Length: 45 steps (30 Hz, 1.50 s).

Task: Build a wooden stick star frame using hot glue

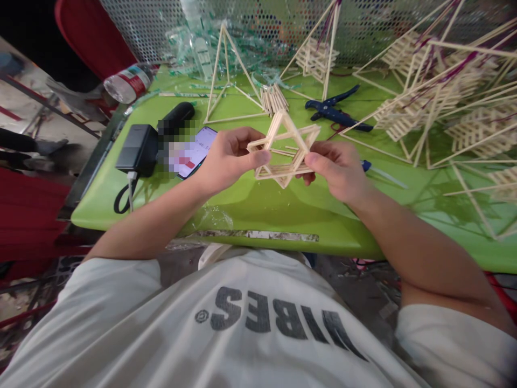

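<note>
A star-shaped frame of stacked wooden sticks is held up over the front of the green table. My left hand pinches its left side between thumb and fingers. On the opposite side, my right hand grips the frame, thumb on top and fingertips below. Just behind the frame lies a bundle of short sticks. Dark blue pliers rest beyond my right hand. A lit phone lies beside my left hand.
On the green table, a black power adapter stands at left, near a plastic bottle. A stick pyramid stands behind. Several stick structures crowd the right side. Clear wrapping lies along the perforated back panel.
</note>
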### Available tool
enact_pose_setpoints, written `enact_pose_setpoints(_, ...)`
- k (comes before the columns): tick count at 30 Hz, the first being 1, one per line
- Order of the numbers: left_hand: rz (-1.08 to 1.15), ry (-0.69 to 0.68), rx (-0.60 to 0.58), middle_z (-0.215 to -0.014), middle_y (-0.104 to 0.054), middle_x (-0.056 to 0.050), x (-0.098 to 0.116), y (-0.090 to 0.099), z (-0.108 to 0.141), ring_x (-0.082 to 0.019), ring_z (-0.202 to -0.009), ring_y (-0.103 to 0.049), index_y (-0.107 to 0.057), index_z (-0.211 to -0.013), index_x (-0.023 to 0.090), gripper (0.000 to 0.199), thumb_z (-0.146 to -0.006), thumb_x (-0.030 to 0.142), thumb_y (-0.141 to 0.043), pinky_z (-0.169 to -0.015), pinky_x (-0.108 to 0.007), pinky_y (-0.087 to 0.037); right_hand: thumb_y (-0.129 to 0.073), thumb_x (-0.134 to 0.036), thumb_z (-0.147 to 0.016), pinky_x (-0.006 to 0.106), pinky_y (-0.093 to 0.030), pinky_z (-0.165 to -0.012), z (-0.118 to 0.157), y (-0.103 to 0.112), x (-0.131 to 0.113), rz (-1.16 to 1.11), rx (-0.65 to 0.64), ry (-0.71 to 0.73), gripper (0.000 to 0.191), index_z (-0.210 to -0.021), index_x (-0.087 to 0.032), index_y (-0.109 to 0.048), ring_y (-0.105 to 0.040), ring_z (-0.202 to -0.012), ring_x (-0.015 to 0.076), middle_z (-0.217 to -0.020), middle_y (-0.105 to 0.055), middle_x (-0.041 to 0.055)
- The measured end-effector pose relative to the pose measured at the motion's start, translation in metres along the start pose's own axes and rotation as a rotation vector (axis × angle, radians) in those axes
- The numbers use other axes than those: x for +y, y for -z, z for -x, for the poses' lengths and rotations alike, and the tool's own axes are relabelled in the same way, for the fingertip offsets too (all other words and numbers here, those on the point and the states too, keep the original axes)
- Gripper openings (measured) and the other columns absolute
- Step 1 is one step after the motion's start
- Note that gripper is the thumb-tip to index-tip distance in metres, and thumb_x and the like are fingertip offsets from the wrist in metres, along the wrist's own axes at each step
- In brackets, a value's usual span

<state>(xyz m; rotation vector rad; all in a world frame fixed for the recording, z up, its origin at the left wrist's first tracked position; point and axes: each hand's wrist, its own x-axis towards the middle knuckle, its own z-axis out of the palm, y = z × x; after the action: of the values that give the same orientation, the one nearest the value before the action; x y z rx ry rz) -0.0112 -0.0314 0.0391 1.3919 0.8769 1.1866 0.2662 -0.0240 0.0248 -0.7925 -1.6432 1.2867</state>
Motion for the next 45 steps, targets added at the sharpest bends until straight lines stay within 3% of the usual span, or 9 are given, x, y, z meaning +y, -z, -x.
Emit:
enact_pose_setpoints(7,0.081,0.154,0.003,-0.089,-0.083,-0.006,0.0,0.001,-0.005,-0.022,-0.079,-0.082,-0.081,-0.099,0.019,0.043,-0.077,0.039,-0.113,-0.071,-0.034,-0.063,-0.088,-0.072,-0.102,0.028,-0.056,-0.046,-0.003,0.005,0.007,-0.059,0.009,-0.018,0.05,-0.102,-0.022,-0.089,-0.067,-0.053,0.0146,-0.077,-0.081,0.0039)
enact_pose_setpoints(11,0.125,0.076,0.15,-0.093,-0.083,-0.005,0.005,0.021,-0.019,-0.025,-0.093,-0.084,-0.08,-0.1,0.024,0.04,-0.087,0.053,-0.104,-0.083,-0.04,-0.071,-0.072,-0.081,-0.109,0.03,-0.052,-0.046,-0.007,0.012,0.007,-0.093,0.139,0.043,0.062,-0.098,-0.023,-0.089,-0.066,-0.052,0.0156,-0.072,-0.078,0.0038)
enact_pose_setpoints(14,0.177,-0.007,0.251,-0.096,-0.084,-0.002,0.006,0.049,-0.035,-0.027,-0.11,-0.079,-0.08,-0.104,0.029,0.046,-0.088,0.068,-0.099,-0.097,-0.044,-0.071,-0.07,-0.075,-0.113,0.033,-0.047,-0.05,-0.008,0.018,0.004,0.14,0.282,0.072,0.058,-0.083,-0.026,-0.079,-0.057,-0.049,0.0159,-0.06,-0.063,-0.0004)
enact_pose_setpoints(16,0.179,0.003,0.296,-0.087,-0.08,-0.001,0.002,0.064,-0.045,-0.029,-0.121,-0.075,-0.078,-0.104,0.031,0.05,-0.089,0.076,-0.095,-0.105,-0.045,-0.068,-0.07,-0.068,-0.115,0.037,-0.051,-0.059,-0.008,0.022,0.005,0.36,0.285,0.071,0.046,-0.094,-0.028,-0.08,-0.061,-0.056,0.0188,-0.07,-0.068,0.0009)
enact_pose_setpoints(19,0.182,0.115,0.376,-0.081,-0.079,0.001,-0.01,0.072,-0.058,-0.025,-0.118,-0.075,-0.076,-0.101,0.032,0.04,-0.095,0.068,-0.092,-0.104,-0.041,-0.068,-0.074,-0.052,-0.112,0.048,-0.063,-0.082,-0.012,0.026,0.012,0.75,0.19,0.034,0.029,-0.118,-0.026,-0.085,-0.075,-0.081,0.0274,-0.103,-0.083,0.0098)
enact_pose_setpoints(22,0.236,0.236,0.425,-0.082,-0.079,0.0,-0.023,0.063,-0.067,-0.018,-0.096,-0.077,-0.073,-0.095,0.029,0.031,-0.099,0.054,-0.092,-0.094,-0.036,-0.071,-0.072,-0.041,-0.109,0.061,-0.065,-0.106,-0.021,0.025,0.02,1.123,0.052,-0.047,0.04,-0.138,-0.017,-0.084,-0.08,-0.116,0.0406,-0.136,-0.082,0.021)
enact_pose_setpoints(25,0.37,0.368,0.459,-0.084,-0.079,-0.002,-0.034,0.049,-0.073,-0.017,-0.084,-0.078,-0.071,-0.094,0.027,0.033,-0.097,0.051,-0.094,-0.085,-0.032,-0.072,-0.062,-0.038,-0.112,0.066,-0.062,-0.115,-0.034,0.022,0.024,1.297,-0.041,-0.098,0.049,-0.149,-0.013,-0.081,-0.074,-0.138,0.047,-0.147,-0.079,0.0238)
enact_pose_setpoints(33,0.425,0.4,0.44,-0.083,-0.076,-0.003,-0.054,0.033,-0.077,-0.018,-0.085,-0.074,-0.071,-0.095,0.023,0.029,-0.099,0.043,-0.092,-0.091,-0.036,-0.07,-0.056,-0.026,-0.11,0.048,-0.06,-0.087,-0.067,0.009,0.019,1.481,-0.303,-0.256,0.038,-0.128,-0.018,-0.088,-0.079,-0.109,0.0374,-0.131,-0.086,0.0195)
enact_pose_setpoints(45,0.411,0.389,0.447,-0.081,-0.072,-0.001,-0.047,0.028,-0.071,-0.015,-0.077,-0.073,-0.068,-0.09,0.022,0.036,-0.1,0.044,-0.095,-0.089,-0.034,-0.07,-0.061,-0.029,-0.111,0.042,-0.052,-0.081,-0.075,0.018,0.011,1.501,-0.47,-0.497,0.028,-0.121,-0.016,-0.084,-0.078,-0.095,0.0338,-0.113,-0.085,0.0214)
